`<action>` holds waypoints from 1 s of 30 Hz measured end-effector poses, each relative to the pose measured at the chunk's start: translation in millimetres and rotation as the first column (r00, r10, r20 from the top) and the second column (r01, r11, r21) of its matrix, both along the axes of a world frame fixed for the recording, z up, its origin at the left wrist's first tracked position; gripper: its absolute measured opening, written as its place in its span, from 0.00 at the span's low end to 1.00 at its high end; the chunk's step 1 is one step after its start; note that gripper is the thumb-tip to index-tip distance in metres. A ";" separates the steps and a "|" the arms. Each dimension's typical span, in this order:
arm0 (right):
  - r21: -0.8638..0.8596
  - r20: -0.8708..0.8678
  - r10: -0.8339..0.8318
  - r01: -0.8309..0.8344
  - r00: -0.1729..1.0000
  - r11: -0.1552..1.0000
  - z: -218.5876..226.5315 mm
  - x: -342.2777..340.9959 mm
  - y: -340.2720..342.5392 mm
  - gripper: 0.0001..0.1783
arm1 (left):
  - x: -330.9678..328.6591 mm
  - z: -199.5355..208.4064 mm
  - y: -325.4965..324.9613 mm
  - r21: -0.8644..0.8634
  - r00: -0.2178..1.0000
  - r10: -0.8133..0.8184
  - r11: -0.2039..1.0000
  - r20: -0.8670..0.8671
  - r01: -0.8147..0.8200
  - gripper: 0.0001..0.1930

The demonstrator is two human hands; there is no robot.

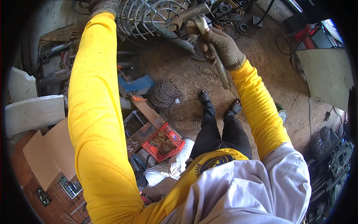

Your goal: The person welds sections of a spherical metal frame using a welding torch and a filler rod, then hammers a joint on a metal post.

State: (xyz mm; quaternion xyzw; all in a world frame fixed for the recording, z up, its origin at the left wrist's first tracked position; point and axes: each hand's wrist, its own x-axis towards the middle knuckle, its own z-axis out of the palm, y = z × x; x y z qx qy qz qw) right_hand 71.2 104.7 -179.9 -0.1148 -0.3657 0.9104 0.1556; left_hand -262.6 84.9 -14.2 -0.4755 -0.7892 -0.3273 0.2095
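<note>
My right hand [225, 48], in a brown knit glove, is closed round the metal handle of a hammer [222, 75]. The hammer's thick cylindrical head points up and left, beside a rounded cage of curved metal bars [143, 18]. At the top edge, against the cage's left side, is my gloved left hand [102, 6]. Its fingers are cut off or hidden, so I cannot make out its grip. A greenish metal bar [175, 38] slants down to the right below the cage.
Coiled wire [164, 94] lies on the brown floor, left of my feet. Nearer stand a red crate [164, 143] with round metal pieces and a white sack [173, 164]. Cardboard [52, 153] lies at left. A round dial gauge [282, 115] stands by my right arm.
</note>
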 end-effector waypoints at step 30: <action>-0.102 0.159 -0.039 0.055 0.987 0.993 -27.9 14.6 -17.9 0.19 | -36.4 -2.1 -0.3 -0.016 0.985 0.038 0.999 -0.165 -0.041 0.14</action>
